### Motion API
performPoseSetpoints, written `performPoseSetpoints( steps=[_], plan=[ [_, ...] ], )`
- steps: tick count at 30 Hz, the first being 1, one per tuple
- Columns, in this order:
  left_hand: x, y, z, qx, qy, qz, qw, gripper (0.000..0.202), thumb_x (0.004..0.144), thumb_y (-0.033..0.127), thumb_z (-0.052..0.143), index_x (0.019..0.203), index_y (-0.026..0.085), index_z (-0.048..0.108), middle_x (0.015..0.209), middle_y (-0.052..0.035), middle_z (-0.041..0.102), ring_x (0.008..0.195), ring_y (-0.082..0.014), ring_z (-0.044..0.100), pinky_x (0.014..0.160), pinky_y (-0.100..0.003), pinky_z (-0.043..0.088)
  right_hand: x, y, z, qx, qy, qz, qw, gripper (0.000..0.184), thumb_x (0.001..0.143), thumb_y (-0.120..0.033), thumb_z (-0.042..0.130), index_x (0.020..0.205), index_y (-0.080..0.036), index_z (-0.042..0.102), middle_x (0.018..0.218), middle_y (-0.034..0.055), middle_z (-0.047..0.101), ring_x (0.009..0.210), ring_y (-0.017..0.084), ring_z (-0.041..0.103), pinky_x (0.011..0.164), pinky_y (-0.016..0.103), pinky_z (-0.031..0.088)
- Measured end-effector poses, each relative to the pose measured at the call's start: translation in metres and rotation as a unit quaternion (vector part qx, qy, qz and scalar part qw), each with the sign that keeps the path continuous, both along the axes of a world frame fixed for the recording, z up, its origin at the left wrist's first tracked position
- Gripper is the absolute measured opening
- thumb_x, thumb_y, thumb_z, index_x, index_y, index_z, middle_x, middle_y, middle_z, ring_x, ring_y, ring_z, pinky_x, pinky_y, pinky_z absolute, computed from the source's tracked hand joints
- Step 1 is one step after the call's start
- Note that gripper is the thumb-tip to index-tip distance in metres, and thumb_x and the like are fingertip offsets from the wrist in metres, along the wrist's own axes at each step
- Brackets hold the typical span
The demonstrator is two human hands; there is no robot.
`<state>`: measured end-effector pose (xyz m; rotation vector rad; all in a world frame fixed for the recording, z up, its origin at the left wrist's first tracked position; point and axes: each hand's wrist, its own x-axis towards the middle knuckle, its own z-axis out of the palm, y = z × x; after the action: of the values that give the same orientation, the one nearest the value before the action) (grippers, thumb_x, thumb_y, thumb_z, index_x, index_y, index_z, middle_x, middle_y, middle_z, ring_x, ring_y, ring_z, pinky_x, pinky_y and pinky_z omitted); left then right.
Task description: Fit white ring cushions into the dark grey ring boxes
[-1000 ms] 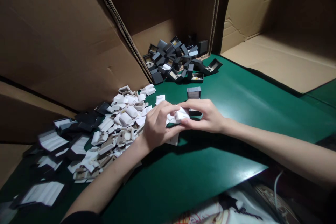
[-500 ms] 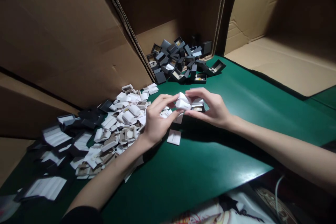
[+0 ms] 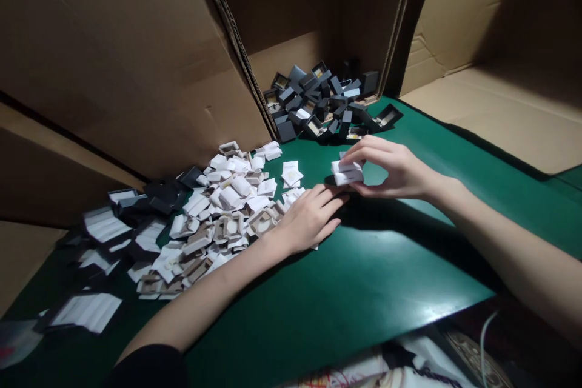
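Observation:
My right hand point(image 3: 386, 167) pinches a small white folded cardboard piece point(image 3: 346, 172) between thumb and fingers, just above the green table; a dark box edge point(image 3: 342, 155) shows behind it. My left hand point(image 3: 313, 218) lies palm down on the table, fingers stretched towards the right hand and slightly apart. A white card corner point(image 3: 316, 247) peeks out beneath it; the rest is hidden. Left of that hand spreads a heap of white cardboard inserts point(image 3: 222, 197). Small white cards point(image 3: 291, 174) lie just beyond it.
Small black boxes point(image 3: 318, 100) are piled at the back, partly inside a large cardboard carton point(image 3: 282, 48). Black trays with white pieces point(image 3: 107, 227) lie at the left. Another carton point(image 3: 500, 97) stands back right. Printed bags point(image 3: 422, 367) sit below the table's front edge.
My left hand has let go of the white piece and come down flat on the table. My right hand has moved right in view, still holding the white piece. The view has shifted slightly.

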<state>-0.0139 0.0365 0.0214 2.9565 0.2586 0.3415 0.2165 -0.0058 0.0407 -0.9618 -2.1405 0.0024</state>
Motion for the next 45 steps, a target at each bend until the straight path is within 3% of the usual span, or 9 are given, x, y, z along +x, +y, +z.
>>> performPoseSetpoints(
  steps=[5,11,19,35,41,45],
  plan=[
    [-0.002,0.002,-0.006,0.037,0.005,0.035,0.999,0.036,0.090,0.025,0.050,0.124,0.012,0.049,0.124,-0.0163,0.051,0.111,-0.0277,0.050,0.090,-0.044,0.048,0.002,0.002,-0.005,-0.001,-0.058,-0.005,0.998,0.029,0.077,-0.019,0.061,0.106,-0.020,0.057,0.100,0.0103,0.064,0.088,0.022,0.059,0.078,0.037,0.049],
    [-0.003,0.003,-0.009,0.024,-0.013,0.064,0.998,0.036,0.089,0.024,0.051,0.122,0.010,0.050,0.125,-0.0175,0.049,0.115,-0.0281,0.048,0.094,-0.045,0.048,0.001,0.002,-0.006,-0.001,-0.092,-0.010,0.996,0.030,0.076,-0.016,0.060,0.106,-0.018,0.057,0.094,0.0097,0.063,0.083,0.021,0.056,0.072,0.034,0.049],
    [-0.004,0.007,-0.017,-0.011,-0.063,0.032,0.997,0.029,0.091,0.022,0.047,0.116,0.010,0.056,0.126,-0.0190,0.050,0.121,-0.0289,0.048,0.098,-0.048,0.047,0.001,0.008,-0.020,-0.060,-0.081,-0.054,0.993,0.031,0.076,-0.017,0.059,0.107,-0.018,0.058,0.095,0.0099,0.063,0.085,0.022,0.057,0.073,0.033,0.049],
    [-0.004,0.010,-0.021,-0.032,-0.100,0.026,0.994,0.021,0.092,0.015,0.043,0.100,0.010,0.061,0.127,-0.0179,0.052,0.119,-0.0252,0.052,0.099,-0.041,0.048,-0.004,0.008,-0.026,-0.051,-0.096,-0.096,0.989,0.030,0.079,-0.017,0.059,0.109,-0.017,0.059,0.105,0.0114,0.061,0.092,0.024,0.058,0.077,0.036,0.050],
    [-0.003,0.009,-0.015,-0.098,-0.132,0.061,0.985,0.014,0.089,0.012,0.044,0.091,0.015,0.057,0.122,-0.0137,0.050,0.111,-0.0216,0.056,0.092,-0.038,0.052,-0.005,0.007,-0.027,-0.066,-0.103,-0.088,0.989,0.027,0.082,-0.021,0.058,0.109,-0.019,0.061,0.105,0.0110,0.063,0.092,0.023,0.059,0.077,0.035,0.050],
    [-0.002,0.008,-0.014,-0.171,-0.178,0.107,0.963,0.012,0.087,0.012,0.046,0.097,0.016,0.053,0.121,-0.0116,0.049,0.109,-0.0192,0.056,0.086,-0.033,0.056,-0.008,0.008,-0.026,-0.057,-0.112,-0.084,0.989,0.025,0.081,-0.023,0.060,0.105,-0.018,0.063,0.101,0.0109,0.065,0.089,0.024,0.059,0.076,0.037,0.048]
  ],
)
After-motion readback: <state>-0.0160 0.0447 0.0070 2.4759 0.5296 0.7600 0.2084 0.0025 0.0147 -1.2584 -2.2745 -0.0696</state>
